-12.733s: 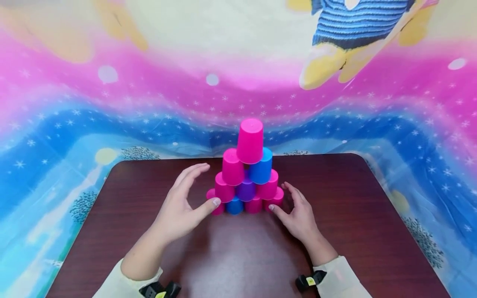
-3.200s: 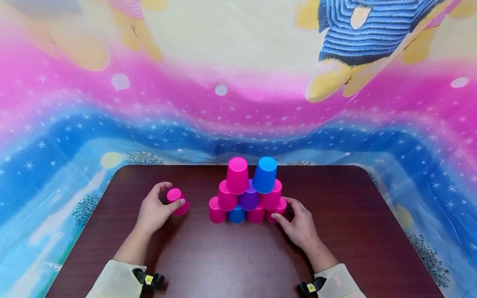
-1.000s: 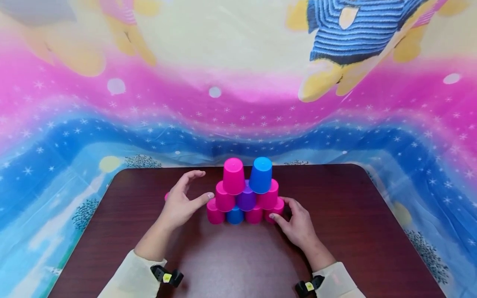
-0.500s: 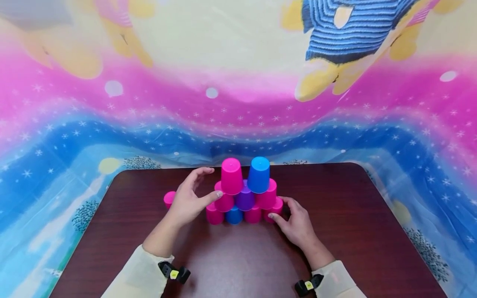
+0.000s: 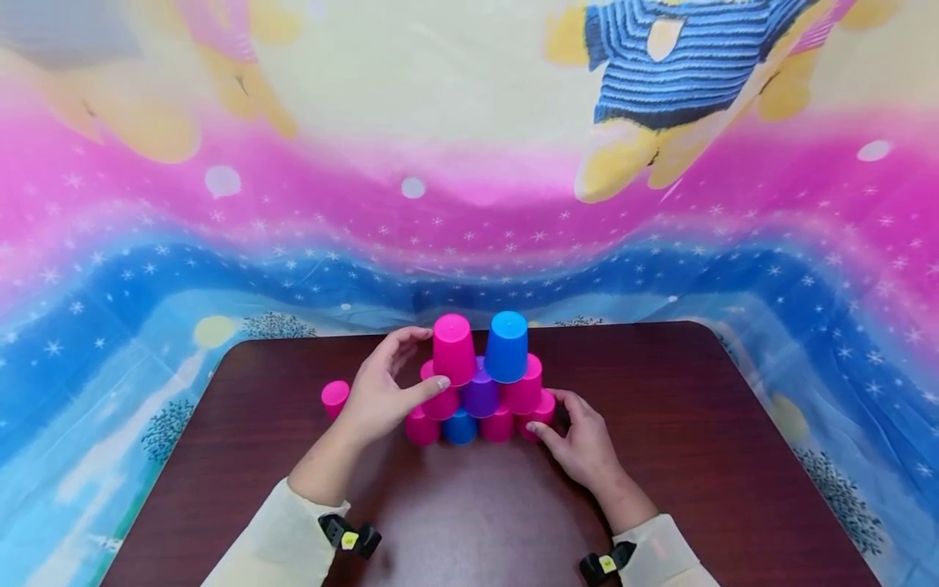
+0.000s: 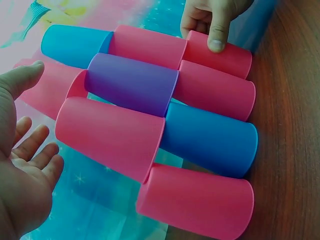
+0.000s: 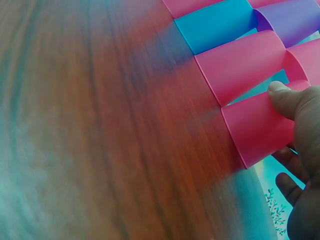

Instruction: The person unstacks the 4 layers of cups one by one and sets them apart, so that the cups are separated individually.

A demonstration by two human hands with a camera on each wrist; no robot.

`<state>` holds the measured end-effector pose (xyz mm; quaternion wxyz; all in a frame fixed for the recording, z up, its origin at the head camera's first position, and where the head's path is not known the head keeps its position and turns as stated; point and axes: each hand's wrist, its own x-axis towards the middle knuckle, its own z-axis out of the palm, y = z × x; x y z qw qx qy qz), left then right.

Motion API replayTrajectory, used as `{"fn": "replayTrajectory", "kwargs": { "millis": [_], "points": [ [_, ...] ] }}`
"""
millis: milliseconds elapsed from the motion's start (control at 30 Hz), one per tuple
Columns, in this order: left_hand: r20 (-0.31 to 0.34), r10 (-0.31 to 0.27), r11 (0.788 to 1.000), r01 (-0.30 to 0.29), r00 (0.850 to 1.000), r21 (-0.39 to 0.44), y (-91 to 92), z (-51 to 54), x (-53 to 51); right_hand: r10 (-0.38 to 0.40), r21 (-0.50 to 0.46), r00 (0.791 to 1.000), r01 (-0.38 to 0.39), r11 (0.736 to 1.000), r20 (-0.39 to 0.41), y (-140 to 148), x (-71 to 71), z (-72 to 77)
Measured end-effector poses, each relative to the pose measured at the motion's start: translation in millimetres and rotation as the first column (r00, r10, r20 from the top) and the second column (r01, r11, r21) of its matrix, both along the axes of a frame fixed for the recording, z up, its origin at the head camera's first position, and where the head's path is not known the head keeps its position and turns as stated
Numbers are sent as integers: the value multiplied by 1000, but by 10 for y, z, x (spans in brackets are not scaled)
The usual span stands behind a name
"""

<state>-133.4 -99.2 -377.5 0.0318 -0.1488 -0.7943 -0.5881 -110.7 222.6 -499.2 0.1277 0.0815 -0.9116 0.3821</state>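
Upside-down plastic cups stand in three tiers on the table. On top are a pink cup (image 5: 453, 349) and a blue cup (image 5: 508, 346), set apart. A purple cup (image 5: 480, 393) sits between pink ones in the middle tier. My left hand (image 5: 385, 391) is spread at the left of the top pink cup, thumb in front; in the left wrist view a gap shows between its fingers (image 6: 42, 147) and that cup. My right hand (image 5: 585, 440) holds the bottom tier's rightmost pink cup (image 7: 257, 127), thumb on its near side, other fingers mostly hidden behind.
A separate pink cup (image 5: 335, 397) stands left of the stack, partly behind my left hand. The dark wooden table (image 5: 704, 456) has rounded far corners. A printed cloth (image 5: 469, 212) hangs behind and around it.
The topmost pink cup came off the stack and was set down at the left by my left hand, which then let go and moved right to the top pink cup. My right hand stays put.
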Motion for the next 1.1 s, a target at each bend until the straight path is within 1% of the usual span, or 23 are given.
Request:
{"fn": "replayTrajectory", "kwargs": {
  "millis": [167, 367, 700, 1100],
  "points": [
    [15, -7, 1000, 7, 1000, 7, 38, 41, -11, 1, -7, 1000, -1, 1000, 10, -2, 5, 2],
    [20, -17, 1000, 17, 1000, 17, 89, 66, -23, -2, -5, 1000, 2, 1000, 21, -2, 0, 3],
    [-19, -14, 1000, 14, 1000, -2, 154, 79, -40, -8, -3, 1000, 8, 1000, 20, -8, 0, 1],
    [-9, 2, 1000, -2, 1000, -3, 216, 84, -46, -10, 0, 1000, 10, 1000, 6, -4, 5, 1]
  ]
}}
